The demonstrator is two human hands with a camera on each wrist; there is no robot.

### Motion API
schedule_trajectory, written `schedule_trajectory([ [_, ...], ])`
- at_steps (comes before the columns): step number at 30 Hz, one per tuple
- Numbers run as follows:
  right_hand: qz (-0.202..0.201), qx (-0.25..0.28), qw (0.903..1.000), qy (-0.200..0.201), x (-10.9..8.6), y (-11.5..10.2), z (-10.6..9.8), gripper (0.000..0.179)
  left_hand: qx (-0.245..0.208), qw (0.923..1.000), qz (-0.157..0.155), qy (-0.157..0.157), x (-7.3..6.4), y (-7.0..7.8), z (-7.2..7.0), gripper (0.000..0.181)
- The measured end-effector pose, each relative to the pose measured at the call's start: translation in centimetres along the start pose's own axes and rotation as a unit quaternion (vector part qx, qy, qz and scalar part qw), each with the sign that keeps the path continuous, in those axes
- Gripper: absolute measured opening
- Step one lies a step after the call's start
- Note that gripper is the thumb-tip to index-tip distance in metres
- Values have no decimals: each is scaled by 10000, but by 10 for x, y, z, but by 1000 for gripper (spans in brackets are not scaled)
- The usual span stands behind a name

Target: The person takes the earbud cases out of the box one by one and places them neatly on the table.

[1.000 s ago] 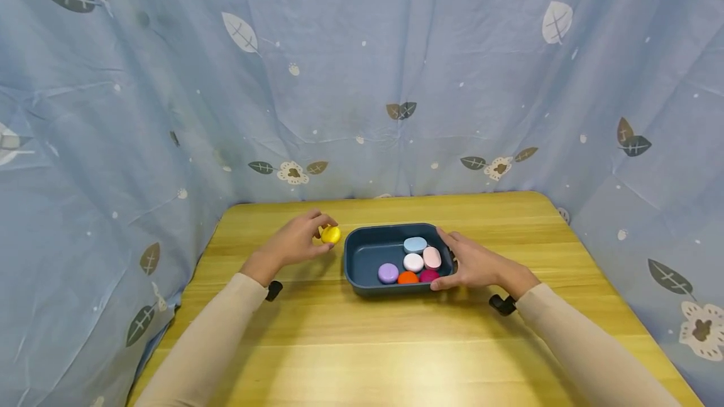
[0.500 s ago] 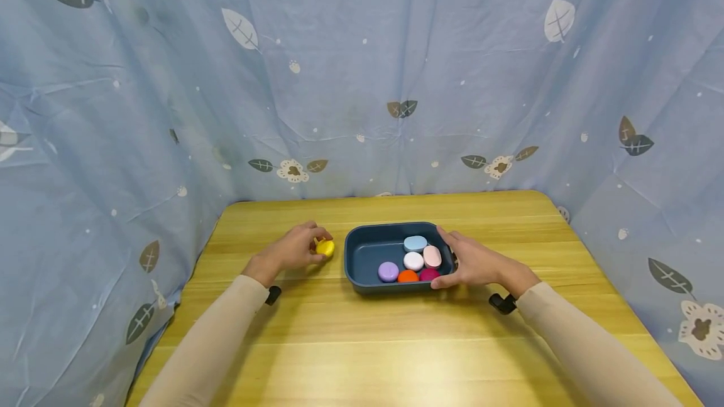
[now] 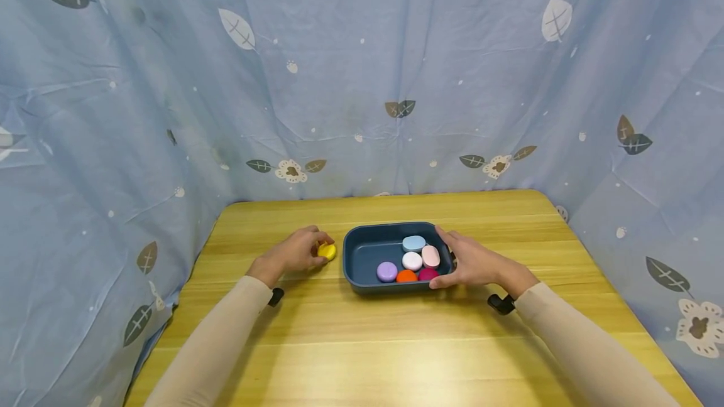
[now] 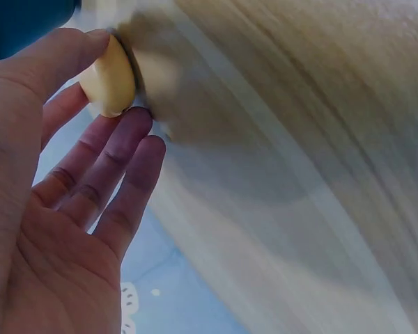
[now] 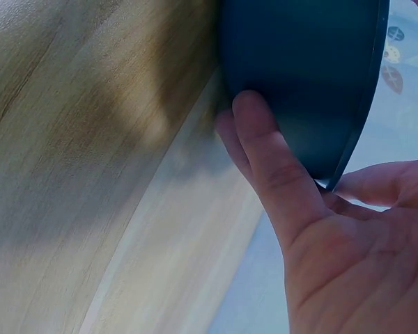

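Note:
My left hand [image 3: 298,249] pinches a small round yellow case [image 3: 326,252] just left of the dark blue rectangular box [image 3: 362,228]. In the left wrist view, thumb and fingers hold the yellow case [image 4: 113,80] on edge, right at the tabletop. My right hand [image 3: 477,260] grips the box's right end, thumb at the near rim and fingers at the far corner. The right wrist view shows fingers against the outer wall of the box [image 5: 299,76]. Inside lie a light blue oval case [image 3: 414,244], a pink one [image 3: 430,256], a white one [image 3: 412,261] and a purple one [image 3: 387,272].
An orange case [image 3: 406,276] and a dark magenta case [image 3: 428,275] also sit along the box's near wall. The wooden table [image 3: 373,357] carries everything. Blue patterned curtain [image 3: 334,80] surrounds its back and sides.
My left hand has lowered the yellow case to the table and turned it slightly, a little away from the box's left end. The right hand and the box have stayed in place.

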State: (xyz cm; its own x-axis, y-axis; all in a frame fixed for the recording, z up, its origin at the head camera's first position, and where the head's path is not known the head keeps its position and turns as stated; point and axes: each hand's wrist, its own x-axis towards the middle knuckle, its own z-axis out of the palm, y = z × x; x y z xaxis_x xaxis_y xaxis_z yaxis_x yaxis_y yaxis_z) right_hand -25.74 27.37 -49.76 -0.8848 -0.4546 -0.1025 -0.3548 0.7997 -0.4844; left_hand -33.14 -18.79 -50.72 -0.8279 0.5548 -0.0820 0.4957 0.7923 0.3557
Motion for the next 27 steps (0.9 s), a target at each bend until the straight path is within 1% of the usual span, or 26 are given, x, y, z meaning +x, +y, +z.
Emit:
schedule_trajectory([
  [5,8,46,10000,-4,0,0,1,146,10,10000,84,7,-2,-1,2,45],
  [9,21,125,9999,2,-1,1,1,146,78,9999,123,37,-3,-1,2,49],
  [12,7,129,9999,9,0,2,1,146,150,9997,136,118,-5,2,-2,54],
  [15,18,147,9999,13,1,3,1,146,234,9994,128,231,-7,8,-10,57],
  [18,17,137,9999,32,2,4,2,147,293,9988,130,363,-8,17,-17,58],
  [20,7,133,9999,40,2,5,2,147,379,9980,212,455,-8,25,-21,58],
  [24,-9,178,9998,47,2,5,3,147,562,9953,533,583,-3,45,-27,56],
  [27,-15,225,9997,47,1,5,3,147,671,9924,827,613,2,61,-30,56],
])
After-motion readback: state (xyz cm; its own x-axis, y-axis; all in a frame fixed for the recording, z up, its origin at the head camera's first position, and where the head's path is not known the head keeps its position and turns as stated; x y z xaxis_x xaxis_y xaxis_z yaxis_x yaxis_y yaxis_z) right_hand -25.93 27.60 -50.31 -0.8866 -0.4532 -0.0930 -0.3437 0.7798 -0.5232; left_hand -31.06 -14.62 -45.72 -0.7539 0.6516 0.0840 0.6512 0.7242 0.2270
